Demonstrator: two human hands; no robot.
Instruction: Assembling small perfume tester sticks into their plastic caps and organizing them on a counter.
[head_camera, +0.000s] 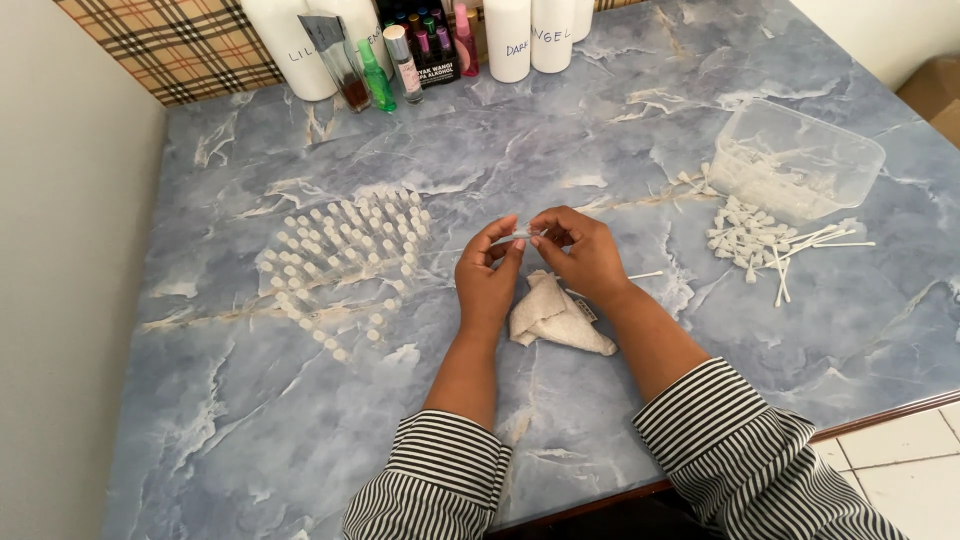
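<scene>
At table centre, left hand (487, 275) and right hand (583, 250) both pinch a tiny clear vial (521, 235) by its ends, likely light, slippery, breakable; white cloth (553, 315) at 6 o'clock, capped vials (345, 262) at 9, white sprayer parts (760, 243) at 3.

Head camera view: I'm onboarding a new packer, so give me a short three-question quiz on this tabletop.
1. True or false: both hands pinch one small clear vial between them.
2. Which lies under the hands: A) crumpled white cloth B) a sponge C) scissors?
3. On which side of the left hand do the upright capped vials stand?

Key: 1 true; 2 A; 3 the person's left. The right hand is nearer the clear plastic tub.
</scene>
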